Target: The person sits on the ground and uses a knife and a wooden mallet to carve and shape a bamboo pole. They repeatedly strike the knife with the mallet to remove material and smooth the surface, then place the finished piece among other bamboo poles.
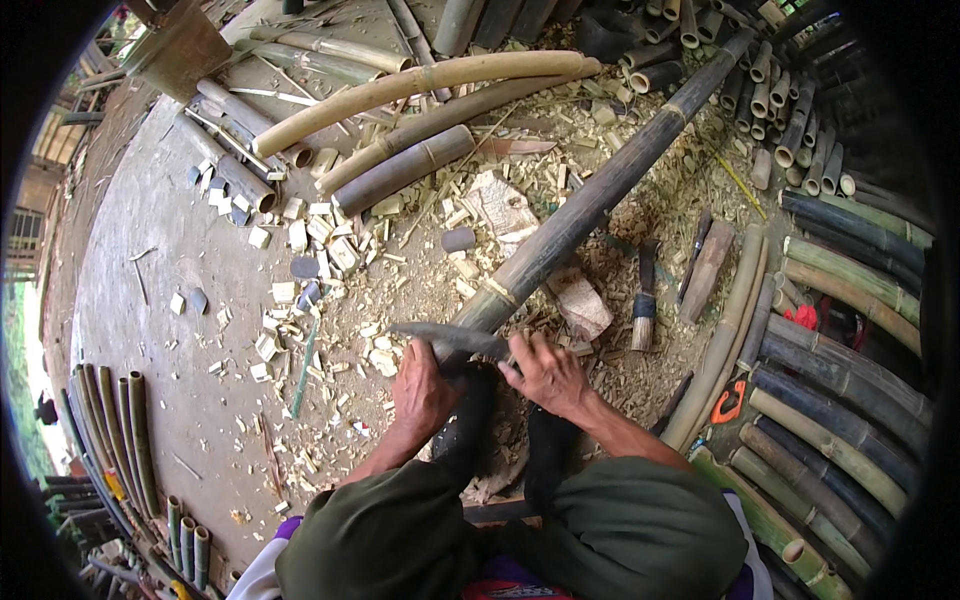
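A long dark bamboo pole (580, 235) slants from the far right down to my knees, its near end partly hidden by my hands. My left hand (420, 392) is closed at the left side of that end, gripping it, with most of the fingertips out of sight. My right hand (550, 372) is closed round the right end of a dark, slightly curved knife (450, 338). The blade lies crosswise over the pole, and its tip points left past my left hand. Beneath the pole are two pale, chipped wood pieces (500, 205).
Cut chips (342, 252) and shavings litter the floor. A tool with a dark wrapped shank (643, 310) and a brown wood piece (706, 272) lie right of the pole. Bamboo lengths (840, 365) are stacked along the right; more bamboo tubes (405, 168) lie ahead. An orange-handled tool (729, 402) sits at right.
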### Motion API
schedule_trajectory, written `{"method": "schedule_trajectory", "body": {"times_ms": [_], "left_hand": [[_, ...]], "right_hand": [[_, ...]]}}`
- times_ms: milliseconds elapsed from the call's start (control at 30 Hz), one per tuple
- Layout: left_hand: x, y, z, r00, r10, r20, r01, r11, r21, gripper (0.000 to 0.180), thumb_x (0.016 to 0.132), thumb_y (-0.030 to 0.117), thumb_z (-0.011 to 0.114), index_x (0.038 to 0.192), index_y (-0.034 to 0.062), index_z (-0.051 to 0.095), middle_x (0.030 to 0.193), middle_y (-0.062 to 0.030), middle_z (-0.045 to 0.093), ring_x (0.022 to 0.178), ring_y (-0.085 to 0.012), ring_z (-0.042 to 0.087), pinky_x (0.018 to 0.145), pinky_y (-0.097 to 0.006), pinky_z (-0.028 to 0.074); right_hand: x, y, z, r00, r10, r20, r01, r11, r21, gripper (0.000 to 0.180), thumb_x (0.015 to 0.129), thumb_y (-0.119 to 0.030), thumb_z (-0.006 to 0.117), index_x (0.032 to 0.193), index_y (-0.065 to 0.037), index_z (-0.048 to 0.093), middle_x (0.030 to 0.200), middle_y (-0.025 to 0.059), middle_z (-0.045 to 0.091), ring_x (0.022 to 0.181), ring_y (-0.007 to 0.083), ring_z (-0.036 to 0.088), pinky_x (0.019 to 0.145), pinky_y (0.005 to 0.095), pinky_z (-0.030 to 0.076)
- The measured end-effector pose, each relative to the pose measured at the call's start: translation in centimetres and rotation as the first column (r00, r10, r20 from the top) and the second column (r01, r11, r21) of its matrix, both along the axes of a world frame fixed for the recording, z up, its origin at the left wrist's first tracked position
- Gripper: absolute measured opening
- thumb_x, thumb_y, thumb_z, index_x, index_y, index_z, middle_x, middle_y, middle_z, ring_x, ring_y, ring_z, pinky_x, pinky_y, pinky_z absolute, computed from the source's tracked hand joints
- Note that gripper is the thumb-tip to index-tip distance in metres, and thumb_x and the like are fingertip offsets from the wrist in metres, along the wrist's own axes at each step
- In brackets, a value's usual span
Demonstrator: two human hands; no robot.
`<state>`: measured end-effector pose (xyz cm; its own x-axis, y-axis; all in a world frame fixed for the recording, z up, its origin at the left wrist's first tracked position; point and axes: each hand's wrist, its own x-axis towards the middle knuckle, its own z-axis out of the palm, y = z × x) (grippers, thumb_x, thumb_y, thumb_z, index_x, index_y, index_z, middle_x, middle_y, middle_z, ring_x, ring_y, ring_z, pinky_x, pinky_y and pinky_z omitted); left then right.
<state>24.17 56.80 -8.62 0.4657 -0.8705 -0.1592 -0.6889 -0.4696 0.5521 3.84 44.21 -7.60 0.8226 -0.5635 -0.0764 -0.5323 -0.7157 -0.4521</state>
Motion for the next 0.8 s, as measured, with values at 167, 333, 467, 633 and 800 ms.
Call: {"method": "schedule_trajectory", "body": {"times_ms": [167,333,467,633,800], "left_hand": [[1.6,-0.7,-0.9,0.983,0.028,-0.179,0.008,0.98,0.198,0.058,0.073,0.028,0.088,0.11,-0.0013,0.054,0.091,-0.028,0.07,0.088,-0.0473,0.07,0.078,-0.053,0.055],[2.9,-1.6,0.4,0.939,0.002,-0.344,0.073,0.976,0.204,0.057,0.069,0.027,0.086,0.105,-0.0063,0.057,0.091,-0.0324,0.071,0.091,-0.046,0.072,0.08,-0.05,0.057],[4.4,-1.3,-0.8,0.871,-0.081,-0.484,0.152,0.982,0.108,0.058,0.065,0.025,0.085,0.108,-0.0082,0.063,0.092,-0.0282,0.072,0.09,-0.0397,0.074,0.082,-0.045,0.057],[5.2,-1.3,-1.9,0.779,-0.045,-0.625,0.182,0.971,0.157,0.058,0.061,0.022,0.087,0.107,-0.0073,0.067,0.092,-0.0189,0.073,0.085,-0.0279,0.072,0.082,-0.039,0.057],[5.4,-1.2,-2.6,0.652,-0.016,-0.758,0.177,0.975,0.132,0.056,0.062,0.021,0.088,0.107,-0.0057,0.068,0.091,-0.0105,0.072,0.083,-0.0198,0.068,0.081,-0.035,0.056]], "right_hand": [[0.0,-0.6,-1.8,0.908,-0.372,0.195,0.353,0.927,0.123,0.04,0.102,-0.028,0.062,0.123,0.004,0.053,0.084,0.0233,0.065,0.064,0.0405,0.067,0.059,0.0475,0.056],[0.3,-0.5,-1.6,0.905,-0.389,0.172,0.371,0.92,0.129,0.033,0.103,-0.028,0.06,0.113,0.003,0.053,0.079,0.0219,0.062,0.065,0.0329,0.067,0.052,0.0451,0.055],[0.0,0.0,-1.8,0.973,-0.154,0.173,0.138,0.986,0.097,0.033,0.104,-0.029,0.058,0.11,0.002,0.049,0.079,0.0203,0.061,0.066,0.0343,0.067,0.048,0.0437,0.053],[0.9,1.3,-1.4,0.919,-0.378,0.113,0.343,0.907,0.242,0.037,0.1,-0.032,0.063,0.11,0.001,0.049,0.081,0.0214,0.062,0.067,0.0376,0.069,0.051,0.0454,0.056],[0.6,-0.3,-0.5,0.917,-0.395,0.059,0.369,0.895,0.251,0.034,0.101,-0.03,0.063,0.107,0.0,0.048,0.081,0.0242,0.061,0.068,0.0394,0.069,0.054,0.0494,0.055]]}}
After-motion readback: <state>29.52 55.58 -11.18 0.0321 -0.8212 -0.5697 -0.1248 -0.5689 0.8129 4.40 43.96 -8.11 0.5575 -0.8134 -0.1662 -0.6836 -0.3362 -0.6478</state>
